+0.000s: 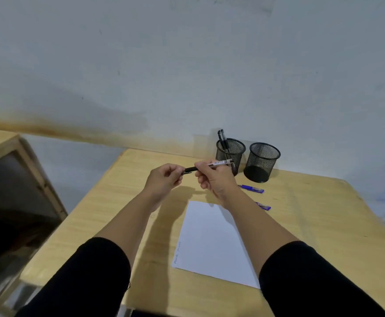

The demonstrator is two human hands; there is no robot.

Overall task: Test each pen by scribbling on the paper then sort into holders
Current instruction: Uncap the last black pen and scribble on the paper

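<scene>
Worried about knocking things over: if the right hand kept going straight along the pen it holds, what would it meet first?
Probably the left holder, the one with pens in it; the right hand and its pen aim there, though depth is unclear.

No writing can be read. The pen (pixel 219 163) held in the hands carries a label too small to make out. Faint scribbles mark the paper (pixel 212 243) below the hands, illegible.

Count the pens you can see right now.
5: two black pens standing in the left holder, one pen held between both hands, and two blue pens lying on the table, one partly hidden by the right arm.
</scene>
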